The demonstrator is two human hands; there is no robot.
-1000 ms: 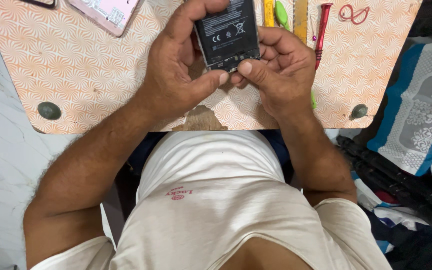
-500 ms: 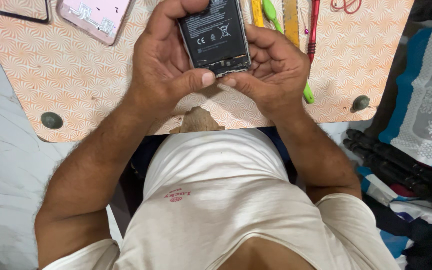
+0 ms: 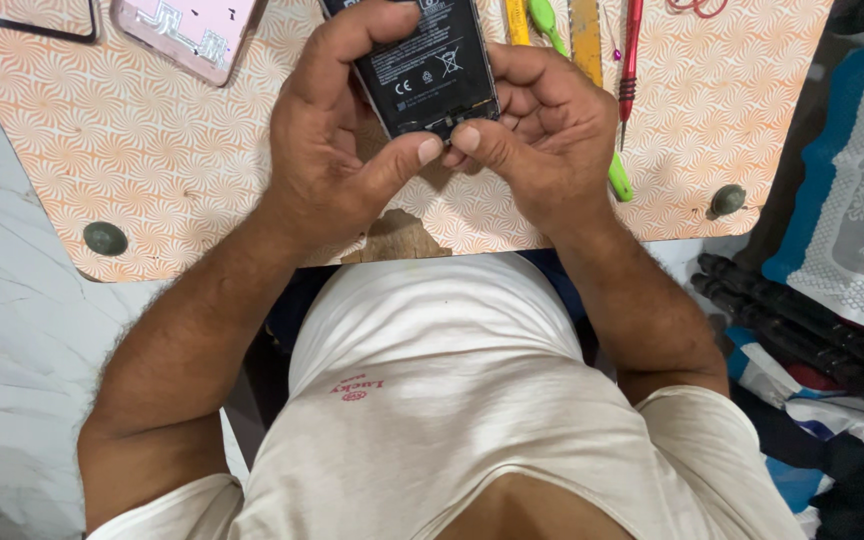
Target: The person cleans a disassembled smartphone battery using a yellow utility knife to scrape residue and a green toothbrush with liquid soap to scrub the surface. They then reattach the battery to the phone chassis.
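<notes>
You are cradling the opened black smartphone with its dark battery exposed (image 3: 430, 70) over the orange patterned mat (image 3: 152, 160), left hand (image 3: 337, 150) and right hand (image 3: 542, 135) curled around it, thumbs seemingly working its lower edge, calling for a gentle, steady pry.

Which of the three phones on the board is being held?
The opened black phone, back side up, gripped by the left hand and right hand. The pink phone and the dark phone lie untouched top left.
</notes>
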